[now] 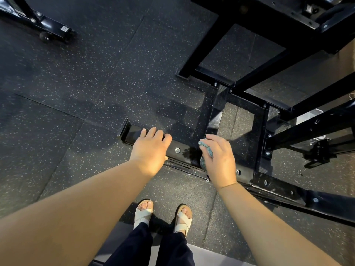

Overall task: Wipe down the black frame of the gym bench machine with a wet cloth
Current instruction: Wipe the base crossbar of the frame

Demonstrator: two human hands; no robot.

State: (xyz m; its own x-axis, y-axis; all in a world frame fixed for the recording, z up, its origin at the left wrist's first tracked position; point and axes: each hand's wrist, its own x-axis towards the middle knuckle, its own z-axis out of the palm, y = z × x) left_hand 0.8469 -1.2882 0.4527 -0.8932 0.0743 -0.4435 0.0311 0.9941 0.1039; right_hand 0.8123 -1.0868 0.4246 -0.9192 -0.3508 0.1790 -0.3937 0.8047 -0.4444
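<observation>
Speckled rubber floor [76,93] bears the black frame [213,120].

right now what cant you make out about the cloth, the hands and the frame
- Cloth: mostly hidden under the right hand in the head view; its full shape can't be told.
- Left hand: fingertips curl over the frame's far edge, out of sight.
- Frame: cut off by the top and right edges; the upper machine is not shown.
- Wetness: the bar by the cloth looks streaked, but glare makes it uncertain.
</observation>
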